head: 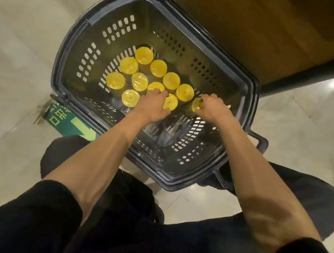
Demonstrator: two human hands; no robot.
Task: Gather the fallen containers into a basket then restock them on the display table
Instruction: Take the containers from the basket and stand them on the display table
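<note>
Head view shows a pale tiled floor (23,40) and a wooden display table (241,29) beyond the fingertips, with the dark basket (71,47) below them. Inside it stand yellow-lidded containers (144,55); the left hand (153,107) and the right hand (213,109) each curl fingers around one, and should keep it upright, beside its neighbours.

Plastic basket (71,47) — glossy yellow lids (144,55).

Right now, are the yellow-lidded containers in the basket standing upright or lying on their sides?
Upright: the containers in the basket all show round yellow lids facing up, standing side by side.
</note>
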